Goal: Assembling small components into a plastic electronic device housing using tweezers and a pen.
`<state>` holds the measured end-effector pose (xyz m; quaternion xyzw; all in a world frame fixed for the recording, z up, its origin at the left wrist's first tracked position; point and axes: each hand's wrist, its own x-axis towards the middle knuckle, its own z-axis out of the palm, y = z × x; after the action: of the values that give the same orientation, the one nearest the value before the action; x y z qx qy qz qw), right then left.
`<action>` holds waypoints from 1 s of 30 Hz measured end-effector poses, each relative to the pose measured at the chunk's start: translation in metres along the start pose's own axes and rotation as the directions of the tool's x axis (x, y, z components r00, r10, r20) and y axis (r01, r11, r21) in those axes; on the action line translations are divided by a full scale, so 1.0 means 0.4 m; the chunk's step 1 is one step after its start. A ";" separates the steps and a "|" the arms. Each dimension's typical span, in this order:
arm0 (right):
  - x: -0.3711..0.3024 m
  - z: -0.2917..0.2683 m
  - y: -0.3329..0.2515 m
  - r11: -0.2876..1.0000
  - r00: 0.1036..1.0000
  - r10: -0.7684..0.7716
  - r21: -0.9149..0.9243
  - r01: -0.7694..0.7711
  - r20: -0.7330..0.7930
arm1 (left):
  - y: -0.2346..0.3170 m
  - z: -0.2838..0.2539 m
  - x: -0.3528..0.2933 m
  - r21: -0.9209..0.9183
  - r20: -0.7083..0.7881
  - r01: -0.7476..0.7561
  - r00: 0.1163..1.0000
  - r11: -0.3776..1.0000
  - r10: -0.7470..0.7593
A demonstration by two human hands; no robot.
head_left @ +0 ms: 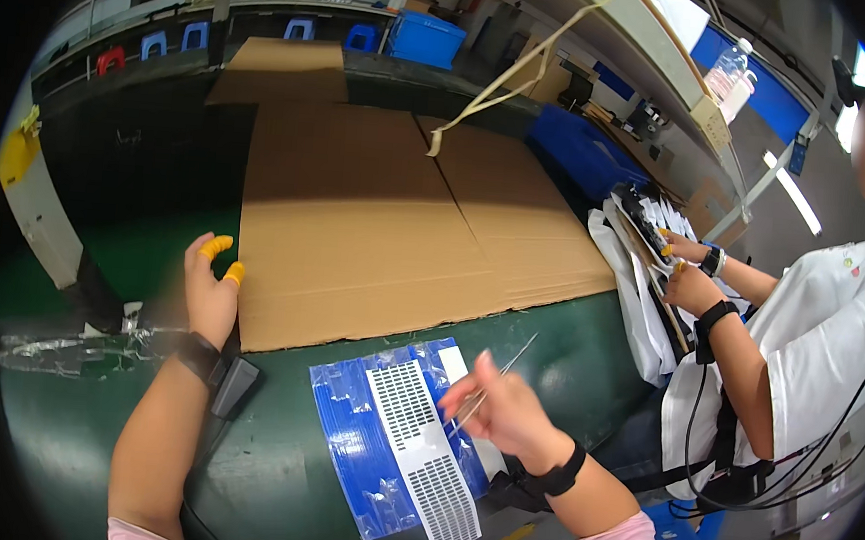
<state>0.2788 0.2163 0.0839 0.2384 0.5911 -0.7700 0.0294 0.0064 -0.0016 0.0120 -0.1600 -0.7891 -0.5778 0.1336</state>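
My left hand [212, 290], with yellow finger cots on two fingertips, is open beside the left edge of a large brown cardboard sheet [373, 266]; nothing shows between its fingers. In my right hand [508, 416] are thin metal tweezers [521, 352], slanting across the fingers. That hand hovers over the right side of a blue corrugated board [346, 435] patched with clear tape. On the board lies a white label sheet [428, 440] printed with rows of small dark rectangles, its lower end passing the board's near edge. A blank white strip [454, 364] sits beside it, partly behind my fingers.
At the right, a co-worker's hands [697, 289] hold a stack of white bags [635, 314]. A dark grey device [237, 387] lies by my left wrist. Behind the cardboard stands a blue bin [581, 150]. A cream cable [495, 89] dangles from the shelf above the green table [268, 469].
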 end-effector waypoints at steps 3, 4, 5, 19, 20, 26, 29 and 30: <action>0.031 -0.048 0.039 0.977 0.999 -0.042 0.212 0.033 0.035 | -0.004 -0.002 0.005 0.060 -0.020 -0.028 0.999 0.998 0.029; 0.031 -0.045 0.049 0.973 0.996 -0.047 0.220 0.063 -0.075 | -0.006 -0.003 0.006 0.057 -0.035 -0.005 0.999 0.998 0.007; 0.025 -0.048 0.064 0.968 0.993 -0.120 0.221 0.120 -0.015 | -0.001 -0.003 0.005 0.061 -0.034 -0.030 0.999 0.998 0.032; 0.023 -0.056 0.122 0.968 0.982 -0.187 0.163 0.190 -0.031 | 0.010 -0.004 -0.004 0.027 0.016 -0.003 1.000 1.000 0.003; 0.021 -0.052 0.120 0.971 0.983 -0.180 0.154 0.183 -0.031 | 0.010 -0.002 -0.006 0.027 0.016 -0.002 1.000 1.000 0.001; 0.008 -0.037 0.107 0.964 0.979 -0.206 0.172 0.201 0.013 | 0.002 0.000 -0.002 0.055 0.020 -0.020 1.000 0.998 0.018; 0.004 -0.033 0.102 0.984 0.988 -0.157 0.082 0.157 -0.006 | -0.001 0.001 0.000 0.042 0.027 -0.006 1.000 0.999 0.005; 0.005 -0.039 0.101 0.984 0.987 -0.159 0.081 0.159 -0.005 | 0.000 0.000 0.000 0.045 0.025 -0.010 1.000 0.999 0.009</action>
<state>0.2954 0.2191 0.0437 0.1906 0.5764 -0.7935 -0.0415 0.0062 -0.0018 0.0119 -0.1679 -0.8026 -0.5573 0.1303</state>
